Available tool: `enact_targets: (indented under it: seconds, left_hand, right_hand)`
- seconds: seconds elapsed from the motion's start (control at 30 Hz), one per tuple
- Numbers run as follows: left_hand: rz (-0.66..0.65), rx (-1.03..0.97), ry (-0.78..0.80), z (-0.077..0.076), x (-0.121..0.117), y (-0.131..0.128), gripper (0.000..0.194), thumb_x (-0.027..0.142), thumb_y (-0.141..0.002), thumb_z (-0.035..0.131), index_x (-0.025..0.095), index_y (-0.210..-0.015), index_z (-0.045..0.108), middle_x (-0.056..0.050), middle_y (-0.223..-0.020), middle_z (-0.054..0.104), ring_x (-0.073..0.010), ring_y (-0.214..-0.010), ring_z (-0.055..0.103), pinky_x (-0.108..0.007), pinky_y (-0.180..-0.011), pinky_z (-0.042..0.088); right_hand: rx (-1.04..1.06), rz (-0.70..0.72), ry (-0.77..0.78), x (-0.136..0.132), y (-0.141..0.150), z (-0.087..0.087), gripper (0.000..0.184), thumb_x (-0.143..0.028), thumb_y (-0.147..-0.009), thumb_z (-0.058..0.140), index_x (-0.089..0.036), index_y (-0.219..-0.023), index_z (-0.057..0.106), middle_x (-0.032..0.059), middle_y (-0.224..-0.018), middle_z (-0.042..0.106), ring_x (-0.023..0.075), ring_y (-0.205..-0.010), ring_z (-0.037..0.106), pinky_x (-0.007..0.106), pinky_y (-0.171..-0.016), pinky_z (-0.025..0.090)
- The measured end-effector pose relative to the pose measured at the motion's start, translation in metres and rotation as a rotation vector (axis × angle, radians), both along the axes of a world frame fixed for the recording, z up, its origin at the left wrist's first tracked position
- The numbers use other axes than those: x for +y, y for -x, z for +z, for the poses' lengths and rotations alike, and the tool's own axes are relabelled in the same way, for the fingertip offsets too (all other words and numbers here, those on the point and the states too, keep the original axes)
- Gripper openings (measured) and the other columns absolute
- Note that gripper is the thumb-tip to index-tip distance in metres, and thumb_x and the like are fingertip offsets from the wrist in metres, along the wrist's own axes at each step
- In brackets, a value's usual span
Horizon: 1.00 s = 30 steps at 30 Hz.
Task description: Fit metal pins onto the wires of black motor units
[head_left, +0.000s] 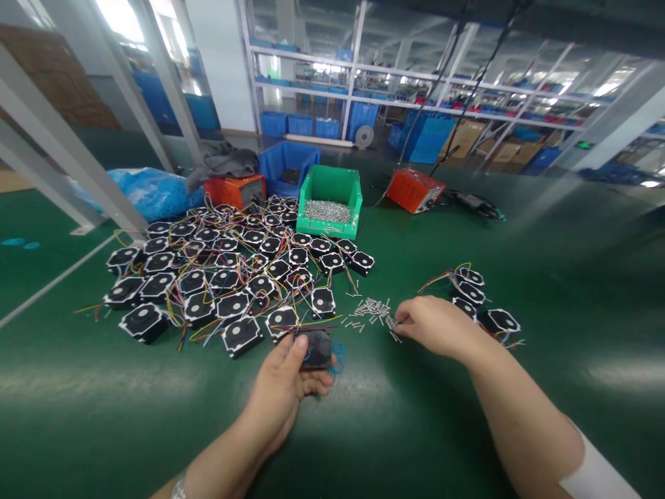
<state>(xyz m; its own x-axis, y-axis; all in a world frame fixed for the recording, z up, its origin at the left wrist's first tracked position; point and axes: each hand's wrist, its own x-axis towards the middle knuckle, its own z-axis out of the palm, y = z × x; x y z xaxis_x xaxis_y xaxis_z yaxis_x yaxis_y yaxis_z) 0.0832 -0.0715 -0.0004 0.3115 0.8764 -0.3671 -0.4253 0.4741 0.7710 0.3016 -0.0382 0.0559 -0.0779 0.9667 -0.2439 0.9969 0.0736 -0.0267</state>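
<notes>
My left hand (291, 371) is closed around a flat black square motor-like unit (318, 348), thumb on top and fingers beneath. Coloured wires run out from its far side. Blue rings (338, 357) show by its right edge, near my fingertips. To the right, my right hand (426, 322) pinches at the edge of a loose pile of long silver screws (371, 308), its fingertips on a screw there that they partly hide. Many similar black units with white edging (233, 306) and tangled coloured wires cover the green worktop on the left.
Behind the pile stands a green bin (329, 229) of small metal parts, beside a blue bin (285, 163). An orange box (415, 190) with a cable sits farther right. Several more units (469, 292) lie beyond my right forearm. A metal post (77, 138) rises at the left.
</notes>
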Motion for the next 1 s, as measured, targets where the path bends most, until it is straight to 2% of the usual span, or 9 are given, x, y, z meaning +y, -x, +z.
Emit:
enact_targets:
  seconds: [0.07, 0.13, 0.2, 0.3, 0.37, 0.6, 0.7, 0.8, 1.0]
  left_hand:
    - [-0.016, -0.032, 0.006, 0.000, 0.000, 0.000, 0.027, 0.032, -0.075, 0.048, 0.010, -0.091, 0.045, -0.011, -0.076, 0.062, -0.0136, -0.055, 0.057, -0.026, -0.052, 0.045]
    - [-0.031, -0.033, -0.001, 0.001, 0.001, 0.000, 0.029, 0.029, -0.072, 0.053, 0.011, -0.093, 0.045, -0.011, -0.080, 0.061, -0.0143, -0.058, 0.058, -0.027, -0.055, 0.045]
    - [-0.041, -0.007, -0.010, 0.002, 0.001, 0.000, 0.031, 0.027, -0.069, 0.058, 0.011, -0.093, 0.045, -0.010, -0.079, 0.061, -0.0139, -0.057, 0.058, -0.026, -0.054, 0.045]
    - [-0.044, 0.027, -0.016, 0.004, 0.000, 0.001, 0.031, 0.027, -0.067, 0.060, 0.012, -0.090, 0.047, -0.008, -0.073, 0.061, -0.0120, -0.051, 0.055, -0.024, -0.048, 0.042]
    - [-0.042, 0.033, -0.022, 0.004, -0.001, 0.001, 0.031, 0.027, -0.066, 0.060, 0.012, -0.089, 0.046, -0.008, -0.073, 0.061, -0.0107, -0.048, 0.054, -0.022, -0.046, 0.041]
    - [-0.020, -0.157, -0.016, 0.000, -0.002, 0.004, 0.041, 0.019, -0.064, 0.062, 0.020, -0.099, 0.041, -0.006, -0.085, 0.060, -0.0148, -0.062, 0.057, -0.027, -0.057, 0.042]
    - [-0.034, -0.235, -0.050, 0.000, -0.001, 0.005, 0.026, 0.025, -0.071, 0.055, 0.020, -0.095, 0.047, -0.005, -0.083, 0.059, -0.0177, -0.071, 0.057, -0.030, -0.062, 0.042]
    - [-0.011, -0.204, -0.065, 0.001, 0.001, 0.005, 0.015, 0.024, -0.071, 0.055, 0.018, -0.085, 0.054, -0.004, -0.081, 0.059, -0.0176, -0.077, 0.056, -0.030, -0.067, 0.042]
    - [-0.014, -0.127, -0.041, 0.002, 0.001, 0.005, 0.018, 0.020, -0.062, 0.064, 0.017, -0.078, 0.057, -0.003, -0.076, 0.060, -0.0167, -0.076, 0.055, -0.031, -0.074, 0.039]
  right_hand:
    - [-0.157, 0.003, 0.105, 0.001, -0.008, -0.003, 0.024, -0.038, -0.066, 0.056, -0.016, -0.057, 0.060, 0.0061, -0.057, 0.058, 0.0214, -0.058, 0.055, 0.028, -0.049, 0.036]
    - [-0.209, 0.045, 0.131, 0.000, -0.007, -0.007, 0.029, -0.042, -0.066, 0.056, -0.015, -0.058, 0.060, 0.0087, -0.059, 0.059, 0.0231, -0.059, 0.056, 0.028, -0.048, 0.037]
    - [-0.218, 0.086, 0.107, -0.002, -0.001, -0.012, 0.024, -0.036, -0.066, 0.056, -0.014, -0.063, 0.061, 0.0103, -0.065, 0.061, 0.0241, -0.061, 0.058, 0.029, -0.049, 0.038]
    - [-0.214, 0.115, 0.065, -0.004, 0.007, -0.019, 0.012, -0.017, -0.066, 0.051, -0.012, -0.068, 0.062, 0.0114, -0.071, 0.062, 0.0232, -0.065, 0.059, 0.028, -0.052, 0.040]
    - [-0.212, 0.116, 0.049, -0.004, 0.010, -0.024, 0.016, -0.009, -0.065, 0.046, -0.012, -0.069, 0.062, 0.0121, -0.071, 0.063, 0.0221, -0.066, 0.060, 0.027, -0.053, 0.041]
    - [-0.247, 0.097, 0.008, -0.005, 0.018, -0.028, 0.023, -0.004, -0.064, 0.041, -0.010, -0.074, 0.061, 0.0139, -0.072, 0.063, 0.0227, -0.070, 0.060, 0.028, -0.057, 0.043]
    - [-0.239, 0.098, 0.010, -0.004, 0.018, -0.031, 0.021, -0.005, -0.064, 0.042, -0.010, -0.075, 0.060, 0.0144, -0.074, 0.063, 0.0229, -0.071, 0.060, 0.028, -0.057, 0.043]
    - [-0.207, 0.074, -0.020, -0.002, 0.018, -0.035, 0.020, -0.009, -0.067, 0.041, -0.010, -0.077, 0.058, 0.0139, -0.079, 0.062, 0.0223, -0.073, 0.059, 0.028, -0.060, 0.042]
    - [-0.013, 0.094, -0.181, -0.001, 0.026, -0.037, 0.014, -0.009, -0.071, 0.039, -0.013, -0.071, 0.052, 0.0097, -0.075, 0.060, 0.0176, -0.070, 0.057, 0.024, -0.062, 0.040]
